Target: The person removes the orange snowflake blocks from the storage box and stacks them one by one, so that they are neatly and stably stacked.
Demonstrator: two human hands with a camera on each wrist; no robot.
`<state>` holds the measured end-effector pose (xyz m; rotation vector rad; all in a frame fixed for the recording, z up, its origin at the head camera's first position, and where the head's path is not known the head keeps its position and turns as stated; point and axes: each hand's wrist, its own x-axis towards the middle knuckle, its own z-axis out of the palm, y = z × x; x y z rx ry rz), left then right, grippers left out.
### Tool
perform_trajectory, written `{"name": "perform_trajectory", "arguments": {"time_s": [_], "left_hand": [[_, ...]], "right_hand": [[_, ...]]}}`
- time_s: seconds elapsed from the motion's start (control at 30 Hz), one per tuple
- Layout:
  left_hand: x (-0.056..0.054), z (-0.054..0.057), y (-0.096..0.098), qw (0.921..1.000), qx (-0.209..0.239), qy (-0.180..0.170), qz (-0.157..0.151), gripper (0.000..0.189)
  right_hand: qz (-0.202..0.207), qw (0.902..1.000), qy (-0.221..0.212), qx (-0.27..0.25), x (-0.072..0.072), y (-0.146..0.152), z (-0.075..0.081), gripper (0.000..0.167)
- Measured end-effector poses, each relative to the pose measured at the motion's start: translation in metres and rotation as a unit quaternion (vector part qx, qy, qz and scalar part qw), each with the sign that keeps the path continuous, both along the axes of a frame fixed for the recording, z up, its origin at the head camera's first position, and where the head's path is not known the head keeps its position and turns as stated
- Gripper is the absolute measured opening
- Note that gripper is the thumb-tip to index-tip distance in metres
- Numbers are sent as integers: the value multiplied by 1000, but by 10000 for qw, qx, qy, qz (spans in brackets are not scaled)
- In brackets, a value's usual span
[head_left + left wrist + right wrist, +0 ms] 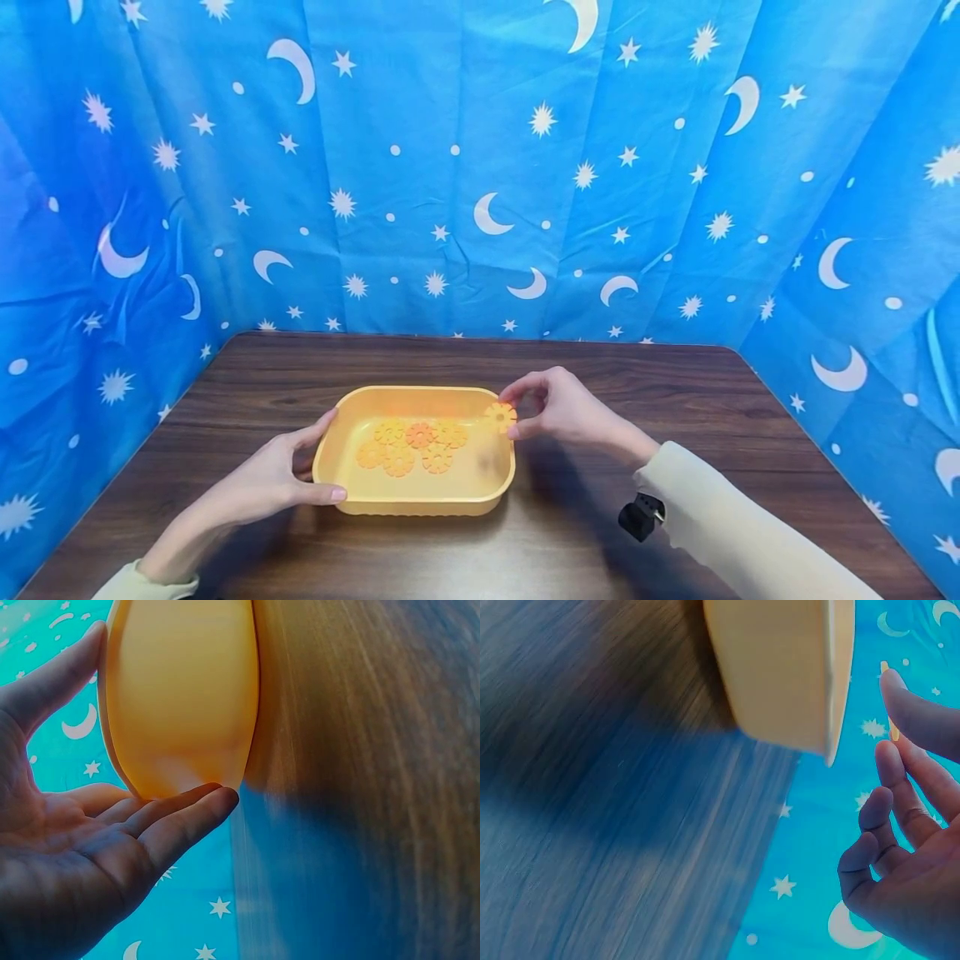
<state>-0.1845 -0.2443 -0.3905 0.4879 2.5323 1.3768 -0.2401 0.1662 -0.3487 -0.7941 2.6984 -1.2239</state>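
Observation:
A yellow plastic tray (420, 507) with rounded corners stands on the table. In the head view several orange, notched flower-shaped discs (398, 459) lie flat on its floor, some overlapping. My left hand (258, 479) grips the tray's left end, thumb at the front corner and fingers toward the back; the left wrist view shows the fingers against the tray's outer wall (184, 690). Over the right rim, my right hand (562, 408) pinches one light-orange flower-shaped disc (500, 417) between thumb and fingers. The right wrist view shows that disc edge-on, above the rim.
The dark wood-grain table (600, 533) extends around the tray. Blue cloth (465, 167) with white moons and stars hangs behind it and on both sides. A small black object (640, 517) sits at the right wrist, by the cream sleeve (720, 517).

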Motion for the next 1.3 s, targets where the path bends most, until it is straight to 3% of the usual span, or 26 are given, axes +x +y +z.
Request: {"name": "perform_trajectory", "arguments": {"time_s": [0.4, 0.9, 1.3], "left_hand": [[0, -2, -1, 10000, -24, 28, -39, 116], [-2, 0, 0, 9998, -193, -64, 49, 116], [-2, -3, 0, 9997, -173, -127, 147, 116]], "right_hand": [[-415, 9990, -41, -154, 3, 37, -9, 37], [-968, 9930, -572, -372, 6, 73, -43, 41], [-1095, 9917, -595, -312, 8, 91, -56, 38]]}}
